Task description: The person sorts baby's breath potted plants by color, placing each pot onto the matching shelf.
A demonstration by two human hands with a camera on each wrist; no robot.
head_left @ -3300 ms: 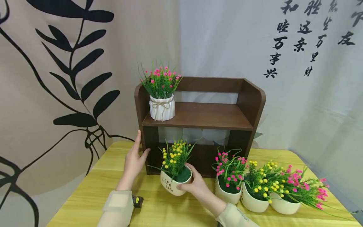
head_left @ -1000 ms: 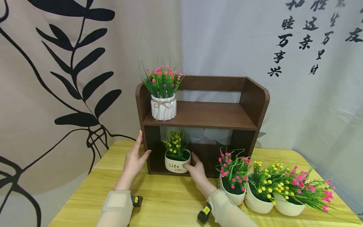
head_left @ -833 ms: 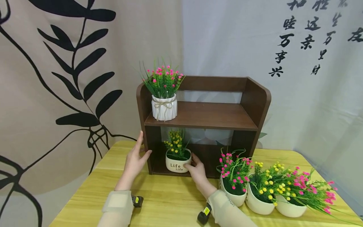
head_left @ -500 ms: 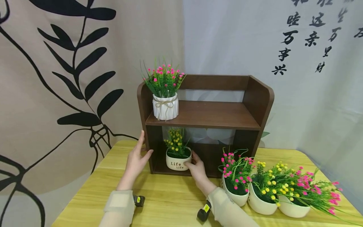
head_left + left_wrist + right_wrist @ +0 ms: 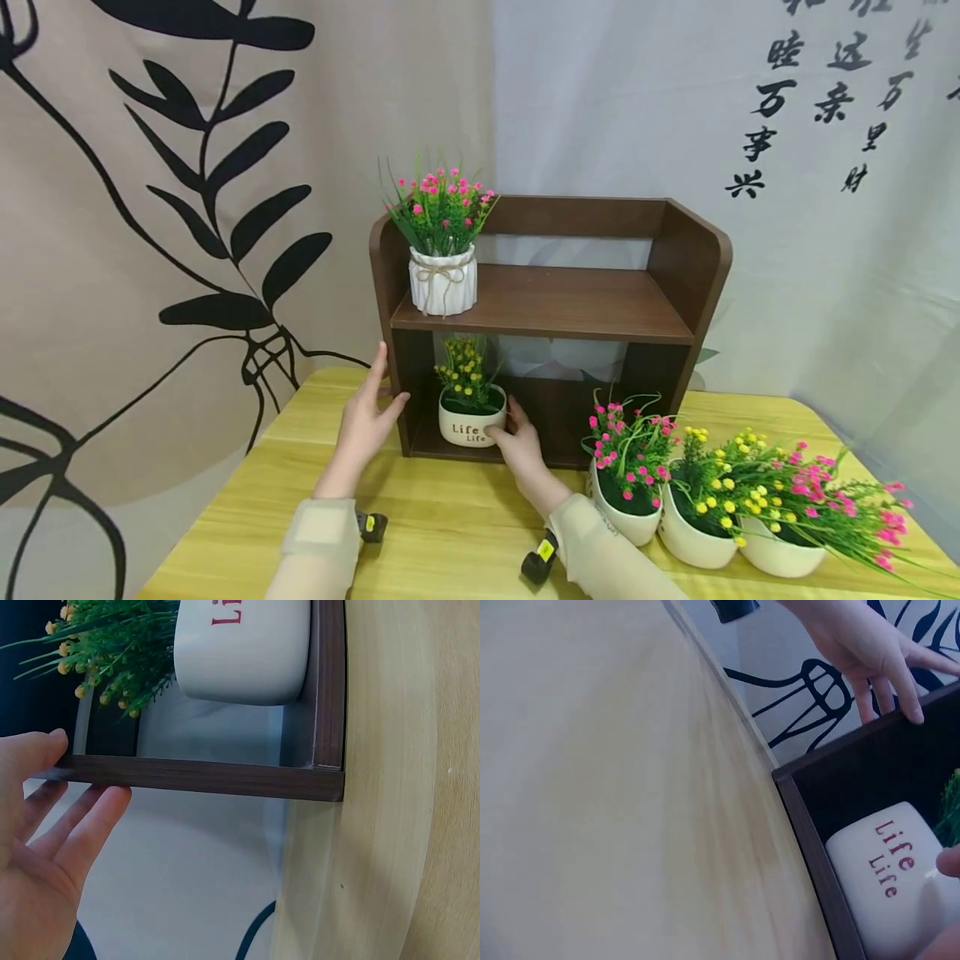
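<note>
My right hand (image 5: 522,447) pinches the right side of a white "Life" flowerpot (image 5: 468,430), thumb in front and fingers behind. The pot stands upright in the left part of the lower compartment of a brown two-tier shelf (image 5: 577,304); yellow flowers (image 5: 467,372) grow from it. At the shelf's left side panel (image 5: 210,778), my left hand (image 5: 363,425) grips the edge, thumb on the inner side and fingers outside. In the right wrist view, the pot's lettered front (image 5: 889,874) and my right thumb (image 5: 949,861) show.
A white ribbed pot (image 5: 443,283) with pink flowers and a twine bow stands on the upper tier's left. Right of my right forearm, a pink-flowered pot (image 5: 630,508), a yellow-flowered pot (image 5: 693,533) and another pink-flowered pot (image 5: 782,550) line the wooden table (image 5: 442,533).
My right hand has carried the yellow-flowered pot from in front of the shelf into the lower compartment, then slightly deeper. It went from tilted to upright. My left hand stays at the side panel.
</note>
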